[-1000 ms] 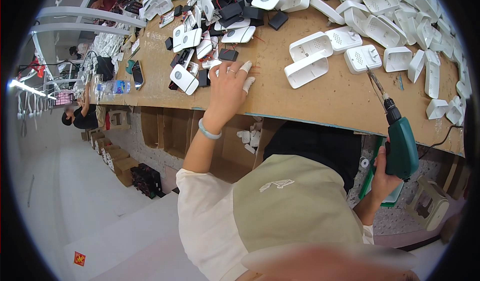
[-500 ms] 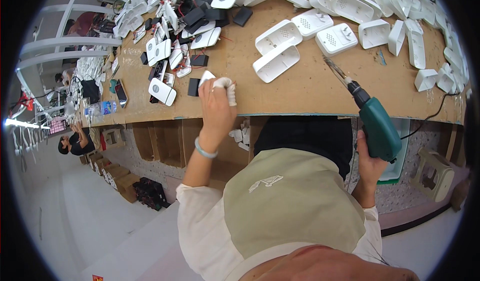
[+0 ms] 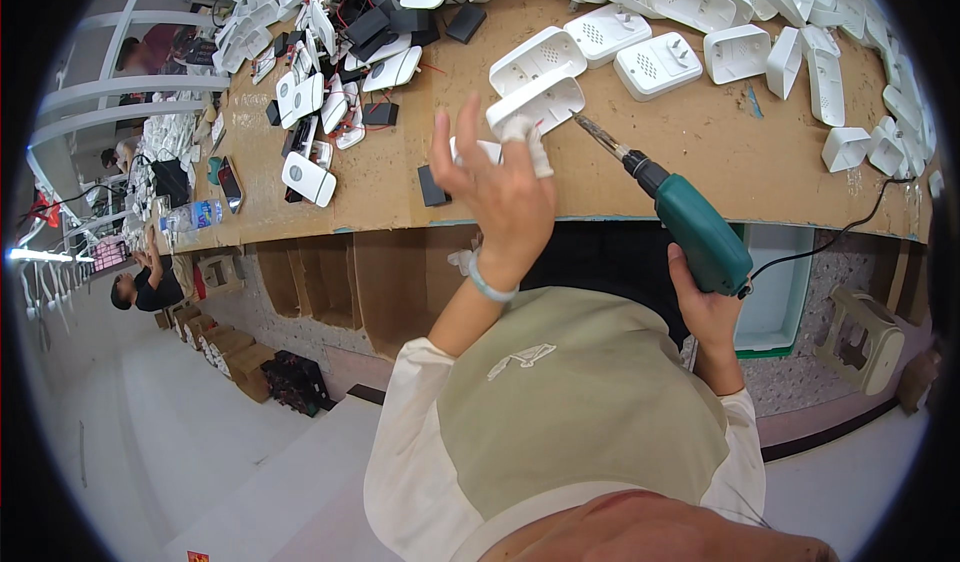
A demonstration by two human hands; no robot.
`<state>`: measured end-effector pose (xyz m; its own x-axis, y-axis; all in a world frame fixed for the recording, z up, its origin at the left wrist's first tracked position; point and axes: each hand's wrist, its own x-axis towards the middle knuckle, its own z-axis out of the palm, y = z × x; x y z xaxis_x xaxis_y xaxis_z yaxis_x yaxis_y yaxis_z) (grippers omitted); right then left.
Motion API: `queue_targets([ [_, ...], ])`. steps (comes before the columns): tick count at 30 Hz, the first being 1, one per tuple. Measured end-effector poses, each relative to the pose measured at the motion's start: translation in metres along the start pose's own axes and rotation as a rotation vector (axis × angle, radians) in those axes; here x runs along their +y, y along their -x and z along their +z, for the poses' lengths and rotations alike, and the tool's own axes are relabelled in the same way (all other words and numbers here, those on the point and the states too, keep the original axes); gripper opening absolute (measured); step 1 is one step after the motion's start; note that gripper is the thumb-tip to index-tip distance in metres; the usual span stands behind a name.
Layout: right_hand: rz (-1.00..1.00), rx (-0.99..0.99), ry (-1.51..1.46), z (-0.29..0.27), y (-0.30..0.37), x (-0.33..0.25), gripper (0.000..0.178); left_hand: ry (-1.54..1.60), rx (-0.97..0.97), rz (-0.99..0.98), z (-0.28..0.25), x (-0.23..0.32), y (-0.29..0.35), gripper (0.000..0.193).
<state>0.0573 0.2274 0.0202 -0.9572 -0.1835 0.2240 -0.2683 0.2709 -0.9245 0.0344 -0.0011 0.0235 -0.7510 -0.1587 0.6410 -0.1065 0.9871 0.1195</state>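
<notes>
My left hand (image 3: pixel 510 202), one finger wrapped in white, hovers at the table's near edge with its fingers spread and nothing visibly gripped. Partly behind it lies a white cover (image 3: pixel 487 149), beside a black block (image 3: pixel 433 187). My right hand (image 3: pixel 708 312) is closed round the rear of a green corded power tool (image 3: pixel 703 232) with a black collar. Its long thin metal tip points up and left, close to a white open housing (image 3: pixel 530 105). Another open housing (image 3: pixel 540 60) lies just behind, with two white plug-in casings (image 3: pixel 657 66) to its right.
Heaped at the back left are white covers (image 3: pixel 308 179), black blocks and red wires. More white housings (image 3: pixel 738 54) fill the back right. A phone (image 3: pixel 231 184) and a plastic bottle (image 3: pixel 195 216) stand left. The tool's black cord (image 3: pixel 850 237) trails right. A stool (image 3: pixel 862 342) is below.
My left hand has moved right and its fingers have spread, with the white cover and black block now farther right. The green tool has moved left, its tip nearer the open housing.
</notes>
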Motion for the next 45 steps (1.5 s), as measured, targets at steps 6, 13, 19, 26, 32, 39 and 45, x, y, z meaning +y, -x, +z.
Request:
queue_targets([
  [6,0.045,0.071,-0.023,-0.005,0.012,-0.002,0.019,0.133,-0.162,0.016,0.018,-0.017,-0.001,0.01],
  [13,0.085,0.07,-0.014,-0.009,0.025,-0.004,0.019,0.317,-0.179,0.012,0.01,-0.025,-0.004,0.01],
  [19,0.096,0.06,-0.015,-0.003,0.026,-0.009,0.018,0.281,-0.345,0.065,-0.011,-0.013,-0.011,0.011],
  [26,0.034,0.064,0.044,-0.002,0.022,-0.007,0.016,0.196,-0.221,0.182,0.014,-0.012,0.001,0.012],
  [32,0.11,0.084,0.047,-0.002,0.027,-0.005,0.016,0.414,-0.255,0.077,0.02,-0.02,-0.007,0.008],
  [39,0.046,0.114,0.021,-0.002,0.028,-0.005,0.017,0.444,-0.374,0.137,0.005,-0.022,-0.015,0.01],
  [45,0.067,0.101,0.017,-0.003,0.025,-0.008,0.017,0.349,-0.331,0.17,-0.004,-0.013,-0.004,0.009],
])
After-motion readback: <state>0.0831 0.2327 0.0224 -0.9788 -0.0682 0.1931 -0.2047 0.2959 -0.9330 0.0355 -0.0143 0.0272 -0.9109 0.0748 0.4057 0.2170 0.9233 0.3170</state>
